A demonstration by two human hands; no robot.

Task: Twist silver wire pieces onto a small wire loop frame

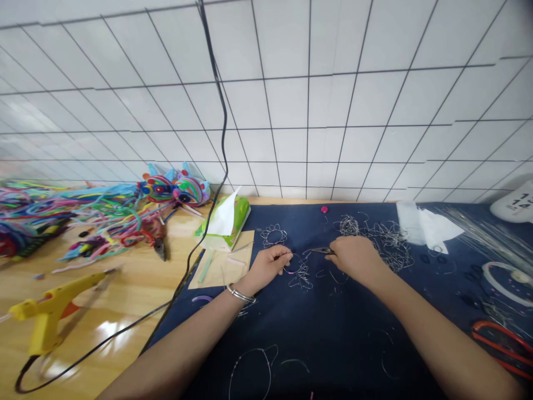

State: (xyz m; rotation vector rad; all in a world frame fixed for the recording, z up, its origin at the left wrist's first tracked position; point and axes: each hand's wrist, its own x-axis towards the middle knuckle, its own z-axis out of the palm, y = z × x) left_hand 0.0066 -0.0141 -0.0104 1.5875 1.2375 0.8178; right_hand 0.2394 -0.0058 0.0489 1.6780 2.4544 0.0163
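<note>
My left hand [268, 268] rests on a dark blue cloth [333, 344], its fingers pinched on a thin wire piece [300, 273] bent into loops. A silver bangle [240, 294] sits on that wrist. My right hand [353, 256] is closed around small pliers [321, 251] whose tips point left toward the wire piece. A looped wire flower [273, 235] lies just behind my left hand. A tangle of thin wire [381, 236] lies behind my right hand.
A yellow glue gun [50, 311] lies on the wooden table at left, near a pile of coloured cords [62, 216] and a green tissue pack [227, 222]. A black cable [216, 111] hangs down the tiled wall. Red-handled scissors [499, 339] lie at the right.
</note>
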